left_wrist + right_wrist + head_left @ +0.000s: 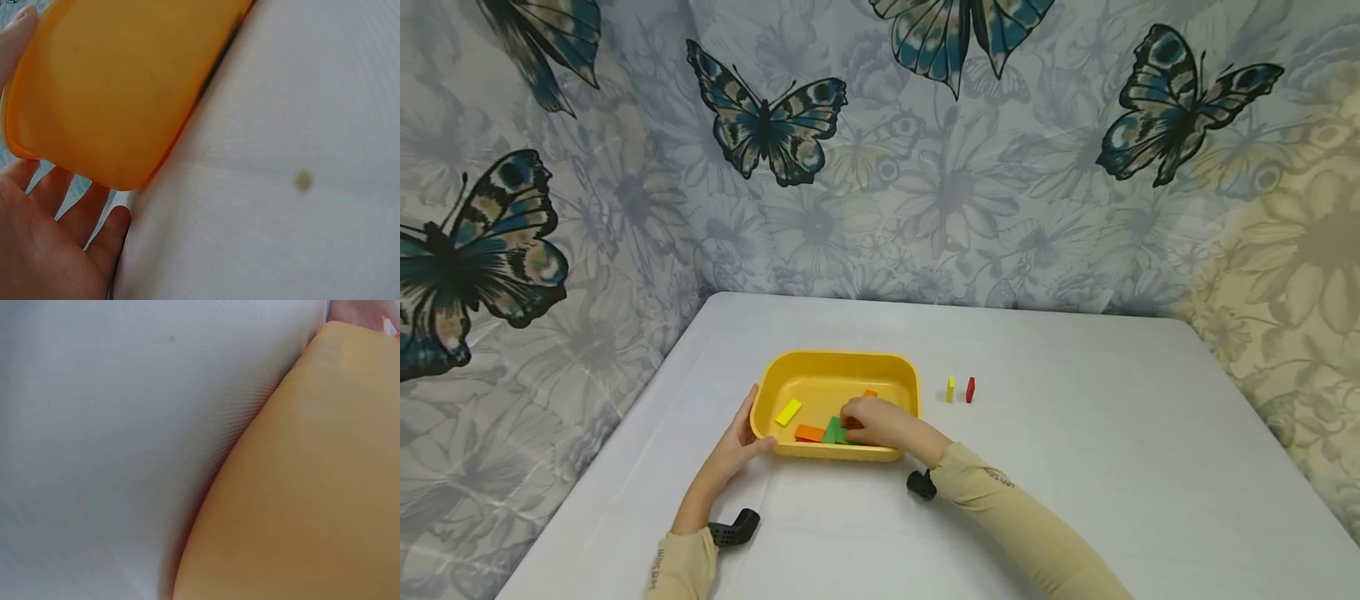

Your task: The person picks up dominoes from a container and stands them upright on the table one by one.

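A yellow plastic tray (820, 382) with rounded corners sits on the white table. My left hand (730, 454) grips its left end, the thumb at the front wall and the fingers around the side; the left wrist view shows those fingers against the tray's outer wall (106, 100). My right hand (887, 425) reaches over the front rim, fingers bent down at the green blocks (832, 431). Its fingertips are partly hidden, and I cannot tell whether they pinch a block. Also inside lie a yellow block (788, 412), an orange block (809, 433) and another orange piece (870, 392) behind the right hand.
Right of the tray, a thin yellow block (951, 389) and a red block (971, 390) stand upright on the table (1075, 433). Butterfly-patterned cloth (955, 192) hangs behind the table. Black wrist devices (737, 529) sit on both forearms.
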